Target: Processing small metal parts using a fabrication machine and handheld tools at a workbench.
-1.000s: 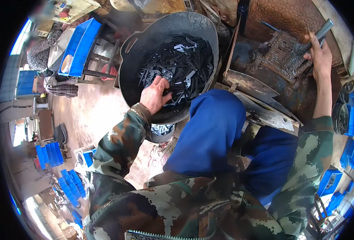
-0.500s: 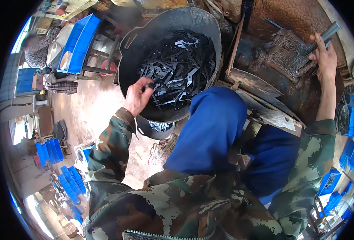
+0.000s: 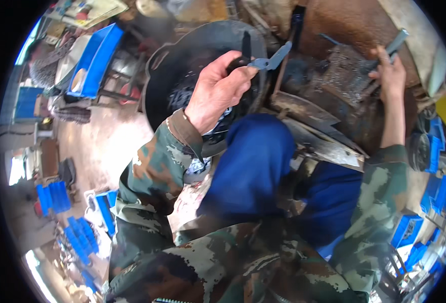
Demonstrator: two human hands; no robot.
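My left hand [image 3: 218, 91] is raised above a big dark bucket [image 3: 157, 63]. Thumb and fingers pinch a flat, bluish-grey metal piece [image 3: 272, 61] with a small hole and a bent outline. A dark narrow piece [image 3: 246, 45] also sticks up by the fingertips. Loose flat metal strips [image 3: 180, 96] lie in the bucket, partly hidden by the hand. At the right, my right hand [image 3: 392, 73] is closed around a grey bar or tube [image 3: 397, 41]. Its lower end lies by a rough, brown-coated block [image 3: 346, 73] in a dirty trough; the contact is unclear.
A worn wooden edge [image 3: 309, 108] bounds the trough, close to my blue-trousered knee [image 3: 258, 146]. A smaller container [image 3: 198, 171] stands below the bucket. Blue bins [image 3: 97, 60] and a seated person [image 3: 46, 70] are at the far left; more blue bins [image 3: 407, 230] stand right.
My left hand has come up out of the bucket and over to the right, bringing the metal piece with it. My right hand keeps its grip on the bar. The whole view has shifted slightly.
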